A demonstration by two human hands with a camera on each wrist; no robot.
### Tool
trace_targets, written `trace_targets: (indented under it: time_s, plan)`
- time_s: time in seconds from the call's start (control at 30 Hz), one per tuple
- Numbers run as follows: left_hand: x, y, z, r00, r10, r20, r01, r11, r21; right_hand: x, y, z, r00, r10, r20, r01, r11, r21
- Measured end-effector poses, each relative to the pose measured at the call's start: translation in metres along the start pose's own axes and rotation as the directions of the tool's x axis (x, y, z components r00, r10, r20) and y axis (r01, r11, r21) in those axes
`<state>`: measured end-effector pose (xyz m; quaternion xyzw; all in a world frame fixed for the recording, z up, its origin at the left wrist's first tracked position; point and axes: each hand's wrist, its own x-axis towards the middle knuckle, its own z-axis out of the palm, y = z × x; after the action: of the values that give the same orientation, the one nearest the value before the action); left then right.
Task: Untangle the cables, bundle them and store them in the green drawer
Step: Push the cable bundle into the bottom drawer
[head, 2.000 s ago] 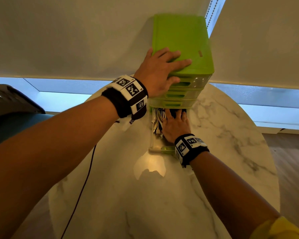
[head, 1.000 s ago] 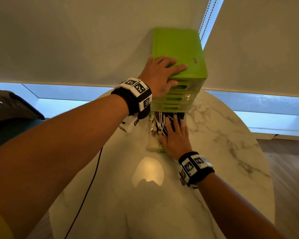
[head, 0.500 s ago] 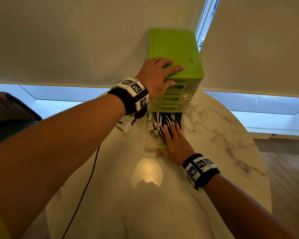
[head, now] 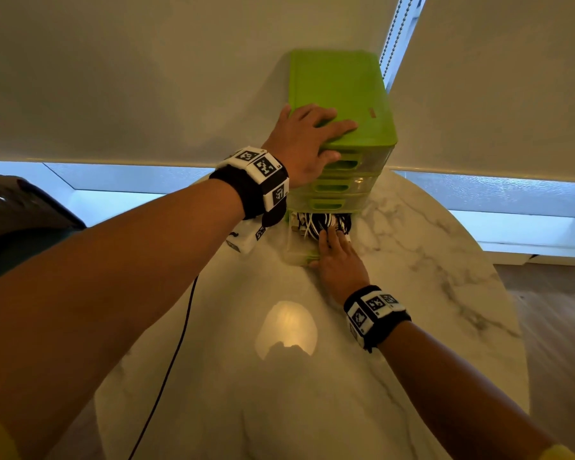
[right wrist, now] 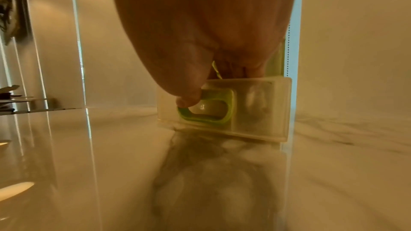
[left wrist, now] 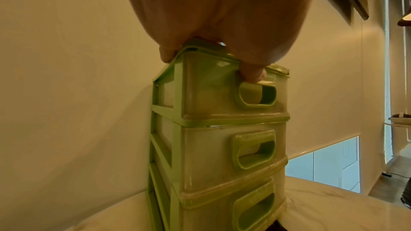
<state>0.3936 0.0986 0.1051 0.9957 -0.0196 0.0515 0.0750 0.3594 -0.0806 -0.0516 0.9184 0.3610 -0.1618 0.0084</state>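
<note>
A green drawer unit (head: 342, 84) stands at the far edge of the marble table (head: 312, 376), against the blind. My left hand (head: 307, 127) lies flat on its lid, and in the left wrist view the thumb (left wrist: 252, 74) rests on the top drawer's front. The bottom drawer (head: 297, 255) is pulled partway out and holds black and white cables (head: 316, 224). My right hand (head: 341, 260) lies over that drawer's front end with straight fingers on the cables. In the right wrist view its thumb (right wrist: 189, 97) presses the green handle (right wrist: 229, 110).
A thin black cord (head: 180, 343) runs from my left wrist across the table's left side. A dark chair back (head: 14, 207) stands off the left edge. A bead chain (head: 399, 31) hangs behind the unit. Wooden floor shows at the right.
My right hand has drawn back from deep inside the drawer to its front end. The drawer sticks out less than before. The left hand stays on the lid.
</note>
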Motion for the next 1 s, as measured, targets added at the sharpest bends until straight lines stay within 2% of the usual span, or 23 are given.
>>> trace_targets:
  time_s: [0.1,0.17,0.33,0.43,0.53,0.7,0.87,0.93,1.0]
  plan:
    - [0.000,-0.002,-0.001,1.000,-0.001,-0.001,0.001,1.000,-0.010,0.017,0.004,-0.008,0.999,0.008,0.035,-0.006,0.998,-0.057]
    - [0.000,-0.001,-0.002,1.000,0.001,0.000,-0.001,1.000,-0.006,0.026,0.004,-0.011,0.999,0.029,0.036,-0.028,0.999,-0.033]
    - [0.000,-0.001,-0.002,1.000,-0.004,-0.009,0.003,1.000,-0.011,0.017,0.013,-0.008,0.997,0.018,-0.071,-0.017,1.000,0.013]
    - [0.000,-0.001,-0.001,1.000,-0.003,-0.018,0.003,1.000,-0.017,0.013,0.023,-0.016,0.997,-0.025,-0.075,0.028,0.999,0.039]
    - [0.000,0.000,0.000,1.000,-0.005,-0.023,0.005,1.000,-0.026,0.023,0.023,-0.027,0.996,0.029,-0.082,-0.016,0.989,0.149]
    - [0.001,-0.001,0.000,1.000,-0.009,-0.020,0.008,1.000,-0.027,0.029,0.027,-0.019,0.980,0.055,-0.189,-0.008,0.971,0.240]
    - [0.002,-0.002,0.002,1.000,-0.011,-0.020,0.010,0.999,-0.031,0.020,0.039,-0.003,0.882,0.222,-0.415,-0.041,0.915,0.402]
    - [0.003,-0.002,0.002,1.000,-0.008,-0.015,0.008,1.000,-0.027,0.025,0.040,-0.009,0.848,0.333,-0.413,-0.084,0.853,0.515]
    - [0.003,-0.003,0.002,1.000,-0.006,-0.014,0.006,1.000,-0.027,0.033,0.040,-0.017,0.814,0.457,-0.359,-0.149,0.761,0.632]
